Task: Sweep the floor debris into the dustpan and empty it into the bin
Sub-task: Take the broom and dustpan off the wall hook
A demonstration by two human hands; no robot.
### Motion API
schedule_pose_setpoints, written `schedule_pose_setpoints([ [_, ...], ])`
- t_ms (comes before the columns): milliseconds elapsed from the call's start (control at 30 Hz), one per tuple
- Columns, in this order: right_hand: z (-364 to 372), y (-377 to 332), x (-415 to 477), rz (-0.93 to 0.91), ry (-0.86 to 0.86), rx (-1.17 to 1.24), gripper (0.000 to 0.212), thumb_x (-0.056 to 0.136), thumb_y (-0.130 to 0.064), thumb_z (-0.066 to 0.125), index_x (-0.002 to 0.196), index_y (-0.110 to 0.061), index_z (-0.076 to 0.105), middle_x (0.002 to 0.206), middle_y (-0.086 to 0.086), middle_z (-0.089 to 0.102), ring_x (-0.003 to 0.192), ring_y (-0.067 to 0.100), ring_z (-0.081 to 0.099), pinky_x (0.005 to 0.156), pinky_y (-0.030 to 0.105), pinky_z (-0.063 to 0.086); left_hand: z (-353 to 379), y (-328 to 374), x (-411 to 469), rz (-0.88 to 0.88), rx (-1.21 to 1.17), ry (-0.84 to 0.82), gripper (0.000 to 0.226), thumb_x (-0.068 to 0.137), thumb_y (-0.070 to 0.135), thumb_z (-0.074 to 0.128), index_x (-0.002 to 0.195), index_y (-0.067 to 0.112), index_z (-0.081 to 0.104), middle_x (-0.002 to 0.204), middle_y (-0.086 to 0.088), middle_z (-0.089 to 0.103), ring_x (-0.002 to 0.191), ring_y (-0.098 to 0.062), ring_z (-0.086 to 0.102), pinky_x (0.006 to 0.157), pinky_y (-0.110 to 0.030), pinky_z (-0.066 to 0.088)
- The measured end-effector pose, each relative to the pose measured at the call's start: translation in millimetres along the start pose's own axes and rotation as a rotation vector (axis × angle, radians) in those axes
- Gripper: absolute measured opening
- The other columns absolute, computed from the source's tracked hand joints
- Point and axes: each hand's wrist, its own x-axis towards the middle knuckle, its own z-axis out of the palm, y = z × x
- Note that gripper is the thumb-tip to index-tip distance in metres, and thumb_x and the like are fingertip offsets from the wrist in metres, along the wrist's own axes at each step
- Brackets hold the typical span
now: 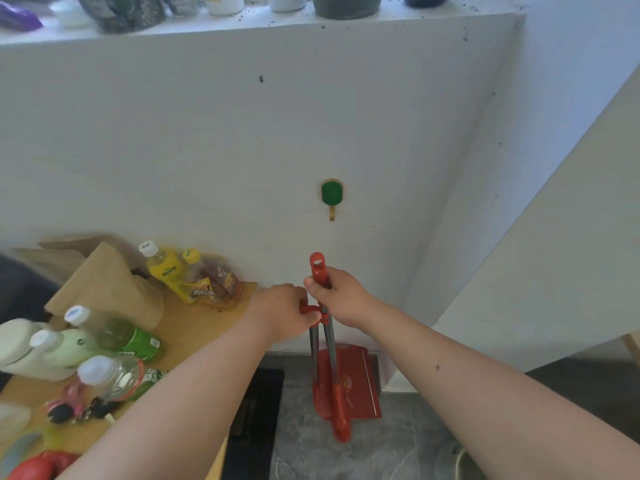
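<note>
A red dustpan (356, 382) and a red broom stand upright together on the grey floor against the white wall. Two grey handle poles (329, 344) rise from them, side by side. My right hand (341, 294) grips the red top of one handle (317, 266), which ends in a hanging hole. My left hand (280, 311) closes on the red end of the other handle (306, 309), just below and to the left. Which pole belongs to broom or dustpan I cannot tell. No bin is in view.
A green wall hook (331, 192) sits above the handles. A wooden table (194, 327) at the left holds several bottles, a brown paper bag (104, 282) and keys (79, 408). A dark gap (256, 410) lies beside the table. A ledge with pots runs overhead.
</note>
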Motion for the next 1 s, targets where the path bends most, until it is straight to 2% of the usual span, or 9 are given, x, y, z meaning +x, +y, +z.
schedule_pose_setpoints([
  [67,7.9,-5.9,-12.5,0.016,0.028,0.051,0.036,0.1,-0.04,0.053,0.069,-0.022,0.049,0.067,-0.003,0.056,0.062,0.013,0.053,0.063,0.029,0.043,0.6,3.7,-12.1,0.006,-0.105,-0.071,0.042,0.089,0.06,0.045,0.1,0.025,0.065,0.088,0.008,0.062,0.083,-0.016,0.061,0.078,-0.035,0.054],
  [167,15.9,-18.5,-38.2,0.072,0.101,0.161,0.042,0.097,-0.044,0.057,0.079,-0.006,0.057,0.075,0.014,0.066,0.067,0.025,0.065,0.061,0.034,0.053,5.7,10.3,-35.2,0.075,-0.25,-0.154,0.042,0.1,0.049,0.042,0.127,0.021,0.057,0.098,0.004,0.064,0.087,-0.016,0.06,0.08,-0.032,0.049],
  [267,27.3,-32.4,-67.0,0.162,0.202,0.237,0.039,0.094,-0.041,0.063,0.07,-0.012,0.051,0.061,0.003,0.052,0.051,0.016,0.051,0.052,0.027,0.042,9.2,20.5,-68.0,0.111,-0.338,-0.133,0.039,0.104,0.043,0.038,0.137,0.023,0.047,0.099,0.007,0.066,0.082,-0.011,0.059,0.077,-0.03,0.045],
  [400,47.3,-54.4,-105.5,0.224,0.408,0.353,0.025,0.084,-0.032,0.068,0.071,-0.014,0.056,0.067,0.008,0.054,0.062,0.021,0.049,0.062,0.033,0.04,14.5,34.0,-116.5,0.08,-0.188,0.05,0.042,0.102,0.052,0.031,0.103,0.018,0.057,0.084,0.005,0.066,0.072,-0.02,0.061,0.066,-0.039,0.05],
  [500,58.3,-73.4,-145.9,0.21,0.482,0.354,0.027,0.083,-0.029,0.068,0.065,-0.016,0.053,0.065,0.009,0.054,0.06,0.021,0.047,0.06,0.032,0.038,20.4,27.5,-160.2,-0.002,-0.199,0.184,0.046,0.099,0.056,0.033,0.078,0.021,0.055,0.076,0.002,0.065,0.072,-0.024,0.061,0.059,-0.034,0.045],
  [700,87.3,-103.4,-236.1,0.106,0.402,0.311,0.023,0.091,-0.023,0.064,0.073,-0.013,0.055,0.067,0.008,0.056,0.064,0.02,0.051,0.057,0.028,0.038,25.1,23.0,-262.1,-0.042,-0.132,0.271,0.051,0.096,0.063,0.038,0.073,0.022,0.057,0.067,0.008,0.062,0.06,-0.01,0.056,0.054,-0.029,0.042],
  [800,101.8,-97.2,-276.9,0.075,0.379,0.08,0.035,0.092,-0.039,0.065,0.07,-0.013,0.055,0.067,0.006,0.054,0.064,0.021,0.052,0.064,0.03,0.042,39.4,22.6,-310.9,-0.083,-0.151,0.269,0.059,0.092,0.068,0.036,0.069,0.02,0.062,0.067,0.003,0.065,0.06,-0.018,0.061,0.056,-0.031,0.049],
  [933,116.9,-71.6,-332.3,0.141,0.267,-0.389,0.059,0.087,-0.069,0.05,0.065,-0.014,0.057,0.072,0.006,0.07,0.07,0.026,0.065,0.075,0.035,0.055,68.0,19.8,-373.5,-0.182,-0.197,0.261,0.066,0.086,0.073,0.042,0.064,0.014,0.064,0.061,-0.002,0.062,0.054,-0.021,0.06,0.047,-0.026,0.042],
  [1000,125.6,-60.2,-359.1,0.207,0.22,-0.461,0.065,0.084,-0.075,0.045,0.07,-0.013,0.061,0.074,0.008,0.072,0.066,0.028,0.068,0.073,0.042,0.059,80.3,21.1,-400.1,-0.216,-0.199,0.242,0.063,0.083,0.073,0.049,0.067,0.013,0.061,0.064,-0.004,0.062,0.057,-0.022,0.06,0.048,-0.027,0.041],
])
